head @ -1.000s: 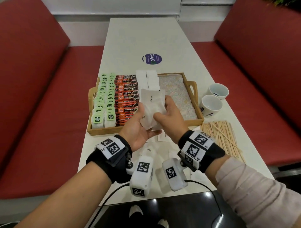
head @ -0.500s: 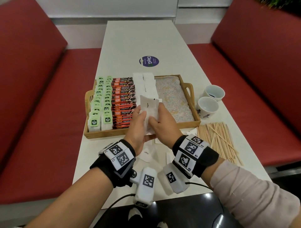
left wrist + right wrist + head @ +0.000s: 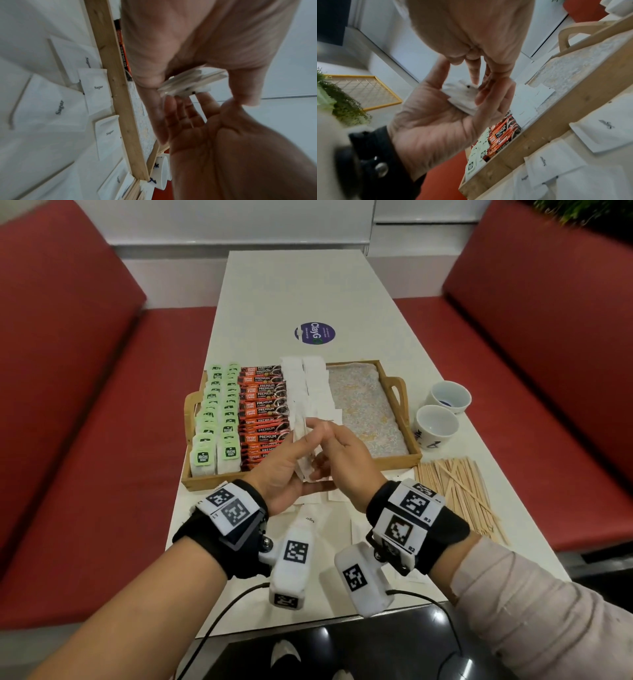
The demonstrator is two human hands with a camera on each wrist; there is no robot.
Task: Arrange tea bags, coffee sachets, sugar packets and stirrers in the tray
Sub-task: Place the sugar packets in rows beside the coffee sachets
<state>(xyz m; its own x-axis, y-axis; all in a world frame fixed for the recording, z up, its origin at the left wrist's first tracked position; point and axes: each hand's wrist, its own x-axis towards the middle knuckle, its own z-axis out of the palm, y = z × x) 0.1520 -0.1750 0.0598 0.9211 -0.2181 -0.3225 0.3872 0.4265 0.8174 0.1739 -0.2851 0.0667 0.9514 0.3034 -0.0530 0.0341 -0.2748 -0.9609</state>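
A stack of white sugar packets [image 3: 306, 447] stands edge-on between my two hands, just above the front rim of the wooden tray [image 3: 212, 483]. My left hand [image 3: 295, 450] holds the stack [image 3: 462, 98] from the left between thumb and fingers. My right hand [image 3: 337, 454] pinches the stack [image 3: 186, 83] from the right. In the tray lie rows of green-tagged tea bags [image 3: 219, 419], red coffee sachets [image 3: 264, 410] and white sugar packets [image 3: 308, 380]; its right part is bare. Wooden stirrers [image 3: 457, 491] lie in a heap on the table, right of the tray.
Loose sugar packets [image 3: 312, 519] lie on the table under my wrists, along the tray's front rim [image 3: 118, 97]. Two white cups [image 3: 436, 424] stand right of the tray. Red benches flank the table. A round sticker [image 3: 314, 333] lies behind the tray.
The stack has turned from face-up to edge-on. Both hands have closed in on it from the sides, staying over the tray's front edge.
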